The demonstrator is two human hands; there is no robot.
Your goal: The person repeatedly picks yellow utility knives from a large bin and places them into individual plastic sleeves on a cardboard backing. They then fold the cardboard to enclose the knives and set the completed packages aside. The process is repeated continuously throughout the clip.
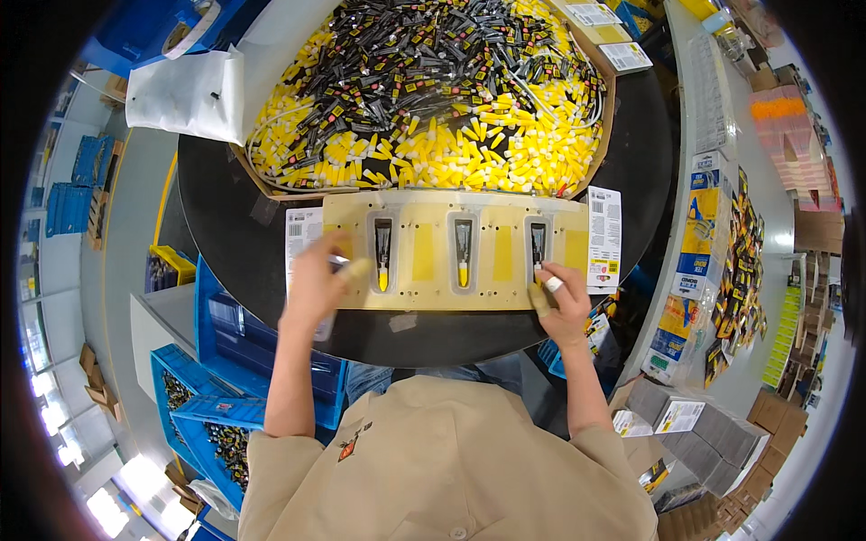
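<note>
A pale yellow fixture board (346, 216) lies across the near side of the round black table. Its three recesses hold clear plastic trays, each with a small black tube with a yellow cap: a left tube (383, 243), a middle tube (464, 243) and a right tube (538, 239). At the right recess, the fingers of my right hand (561, 305) close on the lower, capped end of the tube. My left hand (316, 284) is over the board's left end, smeared by motion. A small whitish and dark thing shows at its fingers, too blurred to name.
Beyond the board, a cardboard tray (610, 117) holds a heap of black tubes and yellow caps. Printed cards (604, 239) stick out at both board ends. Blue bins (212, 410) stand at lower left. A side table (780, 270) with packages runs along the right.
</note>
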